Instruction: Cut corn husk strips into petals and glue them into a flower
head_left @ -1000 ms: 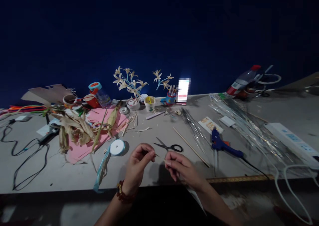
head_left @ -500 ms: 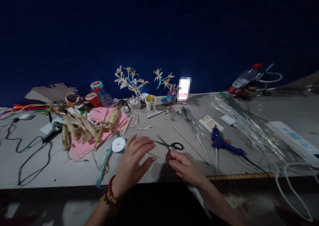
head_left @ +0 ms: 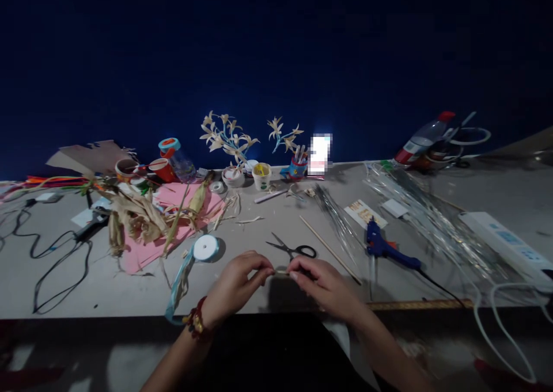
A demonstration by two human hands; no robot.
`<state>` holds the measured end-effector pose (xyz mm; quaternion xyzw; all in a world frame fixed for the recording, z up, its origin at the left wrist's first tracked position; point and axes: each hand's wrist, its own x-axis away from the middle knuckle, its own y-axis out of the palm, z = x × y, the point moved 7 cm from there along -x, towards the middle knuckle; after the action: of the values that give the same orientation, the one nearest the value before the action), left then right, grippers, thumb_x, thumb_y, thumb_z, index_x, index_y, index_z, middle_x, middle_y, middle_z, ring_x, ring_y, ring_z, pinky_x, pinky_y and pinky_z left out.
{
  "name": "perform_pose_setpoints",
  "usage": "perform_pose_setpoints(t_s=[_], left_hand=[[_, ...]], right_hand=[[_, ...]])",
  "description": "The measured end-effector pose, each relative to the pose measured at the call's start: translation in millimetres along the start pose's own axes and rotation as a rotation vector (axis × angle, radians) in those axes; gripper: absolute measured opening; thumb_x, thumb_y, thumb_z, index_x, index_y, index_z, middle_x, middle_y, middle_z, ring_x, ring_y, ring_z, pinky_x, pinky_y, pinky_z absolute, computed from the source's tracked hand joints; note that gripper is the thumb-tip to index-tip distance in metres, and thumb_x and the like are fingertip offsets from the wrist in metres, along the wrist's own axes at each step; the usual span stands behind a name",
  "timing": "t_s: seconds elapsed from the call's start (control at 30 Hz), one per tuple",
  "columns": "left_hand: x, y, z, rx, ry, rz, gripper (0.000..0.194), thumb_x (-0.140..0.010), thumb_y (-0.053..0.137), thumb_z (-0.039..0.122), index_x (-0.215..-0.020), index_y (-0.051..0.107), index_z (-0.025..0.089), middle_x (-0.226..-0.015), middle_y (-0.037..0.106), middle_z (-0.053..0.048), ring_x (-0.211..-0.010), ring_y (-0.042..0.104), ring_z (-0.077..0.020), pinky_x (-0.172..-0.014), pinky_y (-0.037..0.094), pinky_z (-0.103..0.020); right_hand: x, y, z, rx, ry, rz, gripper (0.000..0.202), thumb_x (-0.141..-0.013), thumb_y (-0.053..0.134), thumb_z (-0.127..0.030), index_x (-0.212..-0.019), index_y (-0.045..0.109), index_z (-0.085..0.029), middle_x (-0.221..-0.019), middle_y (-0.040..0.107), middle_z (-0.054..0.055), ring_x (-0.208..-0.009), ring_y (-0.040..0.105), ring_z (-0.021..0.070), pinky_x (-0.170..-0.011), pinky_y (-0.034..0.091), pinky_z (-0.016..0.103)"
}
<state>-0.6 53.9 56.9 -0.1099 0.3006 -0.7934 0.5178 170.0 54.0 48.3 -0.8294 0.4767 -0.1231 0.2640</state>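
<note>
While pinching one end of a thin pale strip [head_left: 281, 272] in the left hand [head_left: 242, 280], with thumb and fingertips nearly closed, holds the other end in the right hand [head_left: 324, 285], just as nearly closed. Cannot see into either palm. Stretches the strip across the small gap between the fingertips, over the near part of the table [head_left: 242, 239]. Wears a beaded bracelet [head_left: 196, 320] on the left wrist. Just beyond the hands, lying with blades apart, black-handled scissors [head_left: 294, 251]. To the left, a ribbon spool [head_left: 206, 248] with blue ribbon trailing toward the near edge, then dried husks [head_left: 140, 216] on pink paper [head_left: 140, 257]. To the right, a slanting wooden stick [head_left: 330, 251], loose wires [head_left: 339, 219] and a blue glue gun [head_left: 389, 251] beside a printed card [head_left: 360, 213]. Farther right, a white power strip [head_left: 503, 245]. Along the back, pale flowers [head_left: 228, 136], a pen cup [head_left: 298, 167], a bright phone [head_left: 318, 155] and, leaning, a red-capped bottle [head_left: 423, 141].
</note>
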Motion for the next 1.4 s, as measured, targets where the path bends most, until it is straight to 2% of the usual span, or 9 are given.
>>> perform_pose_setpoints(t_s=[0.13,0.3,0.4,0.5,0.6,0.77,1.0,1.2,1.4], left_hand=[[-1.0,0.9,-4.3,-0.029,-0.038,0.066,0.017,-0.095,0.055,0.023,-0.084,0.068,0.019,-0.076,0.067,-0.003,-0.074,0.061,-0.0168,-0.07,0.046,-0.027],[-4.2,7.8,1.3,-0.053,0.018,0.096,0.014,-0.095,0.056,0.019,-0.087,0.068,0.019,-0.082,0.069,-0.005,-0.079,0.063,-0.018,-0.073,0.048,-0.028],[-4.4,9.2,4.4,-0.104,0.077,0.11,0.013,-0.095,0.057,0.018,-0.091,0.069,0.019,-0.079,0.07,-0.005,-0.079,0.063,-0.0191,-0.074,0.049,-0.03],[-1.2,4.6,3.0,-0.149,0.114,0.181,0.017,-0.095,0.055,0.016,-0.106,0.067,0.02,-0.083,0.072,-0.006,-0.083,0.065,-0.0206,-0.078,0.05,-0.034],[2.8,0.4,-1.7,-0.148,0.105,0.246,0.02,-0.095,0.053,0.015,-0.112,0.061,0.021,-0.085,0.072,-0.005,-0.086,0.066,-0.0208,-0.081,0.051,-0.035],[5.1,2.1,-0.7,-0.179,0.139,0.288,0.017,-0.094,0.048,0.01,-0.095,0.062,0.02,-0.09,0.069,-0.008,-0.087,0.065,-0.0209,-0.08,0.052,-0.036],[8.2,5.6,4.6,-0.122,0.21,0.401,0.029,-0.089,0.049,0.002,-0.104,0.064,0.021,-0.094,0.07,-0.008,-0.096,0.065,-0.0219,-0.084,0.054,-0.036],[11.8,11.2,-0.2,0.068,0.072,0.441,0.027,-0.094,0.05,0.008,-0.108,0.066,0.023,-0.102,0.071,-0.007,-0.1,0.065,-0.0207,-0.09,0.053,-0.036],[14.8,27.1,-21.1,0.592,-0.143,0.498,0.019,-0.096,0.056,0.025,-0.108,0.07,0.022,-0.11,0.072,-0.008,-0.105,0.066,-0.0201,-0.094,0.052,-0.033]], right_hand=[[0.0,-9.9,-18.7,0.35,-0.182,0.129,0.024,-0.097,0.054,-0.028,-0.118,0.063,-0.021,-0.11,0.073,0.01,-0.1,0.064,0.0263,-0.093,0.046,0.043],[-4.5,-1.3,-29.2,0.564,-0.305,0.127,0.019,-0.096,0.054,-0.018,-0.11,0.066,-0.022,-0.096,0.075,0.007,-0.094,0.064,0.0241,-0.107,0.035,0.052],[-6.5,2.4,-24.1,0.492,-0.298,0.122,0.02,-0.099,0.048,-0.018,-0.099,0.068,-0.021,-0.086,0.074,0.007,-0.085,0.064,0.0219,-0.093,0.045,0.042],[-7.0,2.4,-15.2,0.375,-0.236,0.119,0.02,-0.1,0.048,-0.023,-0.098,0.068,-0.021,-0.09,0.074,0.008,-0.084,0.066,0.0216,-0.079,0.047,0.035],[-6.5,1.1,-9.4,0.286,-0.18,0.134,0.021,-0.1,0.049,-0.027,-0.099,0.069,-0.023,-0.095,0.076,0.007,-0.087,0.068,0.0216,-0.079,0.048,0.033],[-7.7,-0.2,-2.4,0.196,-0.029,0.22,0.018,-0.097,0.052,-0.029,-0.096,0.069,-0.023,-0.086,0.076,0.005,-0.078,0.07,0.0212,-0.073,0.048,0.031],[-6.8,9.4,3.3,-0.095,0.086,0.339,0.014,-0.095,0.056,-0.031,-0.087,0.064,-0.023,-0.075,0.072,0.002,-0.068,0.069,0.0181,-0.064,0.05,0.027],[-3.7,12.6,-13.8,0.206,-0.12,0.509,0.013,-0.095,0.055,-0.025,-0.094,0.067,-0.024,-0.087,0.077,0.008,-0.078,0.072,0.0237,-0.073,0.053,0.034],[-4.7,21.6,-28.3,0.33,-0.294,0.574,0.018,-0.094,0.053,-0.015,-0.099,0.069,-0.022,-0.091,0.078,0.01,-0.084,0.074,0.0237,-0.077,0.058,0.036]])
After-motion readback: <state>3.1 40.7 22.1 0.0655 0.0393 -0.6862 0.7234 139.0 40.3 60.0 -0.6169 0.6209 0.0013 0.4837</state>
